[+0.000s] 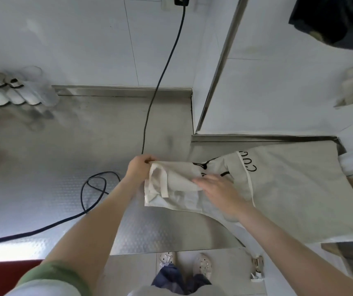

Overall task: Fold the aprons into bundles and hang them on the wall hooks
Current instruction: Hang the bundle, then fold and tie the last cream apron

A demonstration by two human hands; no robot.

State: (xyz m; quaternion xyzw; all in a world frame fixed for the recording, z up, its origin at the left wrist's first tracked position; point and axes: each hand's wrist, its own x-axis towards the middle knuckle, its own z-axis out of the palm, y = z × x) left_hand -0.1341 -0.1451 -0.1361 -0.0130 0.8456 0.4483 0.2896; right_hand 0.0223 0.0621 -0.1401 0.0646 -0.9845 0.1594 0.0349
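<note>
Currently your beige apron (288, 189) lies half-folded on the steel desk (64, 189). Your left hand (138, 168) pinches its folded corner with curled fingers. Your right hand (220, 191) presses flat on it, fingers straight. A dark cable (165, 67) trails beside it.

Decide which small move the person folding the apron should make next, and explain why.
Probably fold the pinched end over to the right: the left hand pinches the folded end of the apron, the right hand presses flat on it, and most of the cloth lies spread on the counter.
</note>
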